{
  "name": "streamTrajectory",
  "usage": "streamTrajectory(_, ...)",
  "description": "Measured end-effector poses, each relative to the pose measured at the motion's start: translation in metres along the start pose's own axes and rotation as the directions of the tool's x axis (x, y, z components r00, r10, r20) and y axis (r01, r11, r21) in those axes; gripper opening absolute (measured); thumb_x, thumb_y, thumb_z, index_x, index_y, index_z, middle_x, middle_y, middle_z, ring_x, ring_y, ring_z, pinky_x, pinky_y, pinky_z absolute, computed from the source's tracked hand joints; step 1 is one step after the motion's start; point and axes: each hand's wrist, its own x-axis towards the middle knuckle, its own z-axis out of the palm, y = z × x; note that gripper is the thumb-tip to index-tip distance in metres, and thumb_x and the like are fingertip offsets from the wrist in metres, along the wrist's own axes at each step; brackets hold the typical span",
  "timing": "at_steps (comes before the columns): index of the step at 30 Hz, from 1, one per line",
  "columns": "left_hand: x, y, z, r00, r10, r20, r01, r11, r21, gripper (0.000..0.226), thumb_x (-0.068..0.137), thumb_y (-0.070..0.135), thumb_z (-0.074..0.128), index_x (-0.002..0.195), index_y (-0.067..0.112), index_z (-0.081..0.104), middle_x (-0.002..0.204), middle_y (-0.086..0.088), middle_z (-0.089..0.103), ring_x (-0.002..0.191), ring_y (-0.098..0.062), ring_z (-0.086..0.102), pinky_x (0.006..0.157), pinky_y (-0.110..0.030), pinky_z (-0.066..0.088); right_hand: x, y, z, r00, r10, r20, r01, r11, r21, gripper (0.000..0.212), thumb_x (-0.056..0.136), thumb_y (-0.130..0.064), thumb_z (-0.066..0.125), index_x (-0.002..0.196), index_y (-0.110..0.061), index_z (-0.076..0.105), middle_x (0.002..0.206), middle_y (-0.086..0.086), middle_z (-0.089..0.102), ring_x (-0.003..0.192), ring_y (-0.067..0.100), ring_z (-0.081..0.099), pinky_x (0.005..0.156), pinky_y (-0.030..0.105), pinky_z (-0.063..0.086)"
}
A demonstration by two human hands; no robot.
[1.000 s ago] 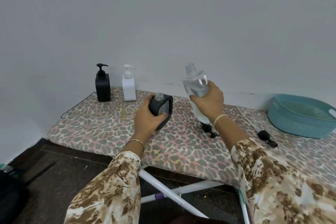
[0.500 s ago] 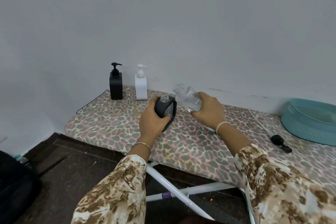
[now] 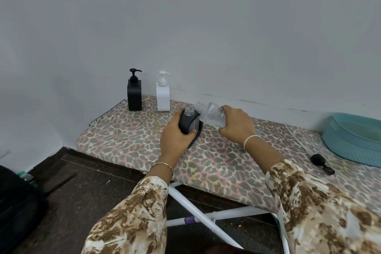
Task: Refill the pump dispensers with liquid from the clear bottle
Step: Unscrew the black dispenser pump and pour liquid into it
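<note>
My left hand grips a black dispenser bottle with its pump off and its neck open, standing on the leopard-print ironing board. My right hand holds the clear bottle tipped on its side, its open mouth right beside the black bottle's neck. A black pump dispenser and a white pump dispenser stand upright at the back left by the wall. A loose black pump head lies on the board to the right.
A teal plastic basket sits at the board's right end. The board's white metal legs cross below over a dark floor. A dark bag lies on the floor at the left. A wall rises right behind the board.
My right hand tipped the clear bottle from upright down to nearly horizontal and brought its mouth to the black bottle's open neck. The view shifted, so the board sits further right in frame.
</note>
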Motion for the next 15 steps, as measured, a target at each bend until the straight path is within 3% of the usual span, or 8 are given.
streamTrajectory(15, 0.001, -0.001, 0.001, 1.0, -0.018, 0.015, 0.017, 0.999, 0.032, 0.074, 0.073, 0.031, 0.075, 0.139, 0.036, 0.04, 0.116, 0.007, 0.066, 0.099, -0.018, 0.064, 0.085, -0.038, 0.055, 0.005, -0.003, -0.013, 0.998, -0.047, 0.037, 0.049, 0.997, -0.066, 0.045, 0.069, -0.014, 0.066, 0.112, -0.017, 0.054, 0.088, 0.002, 0.06, 0.077, 0.024, 0.059, 0.063, 0.033, 0.051)
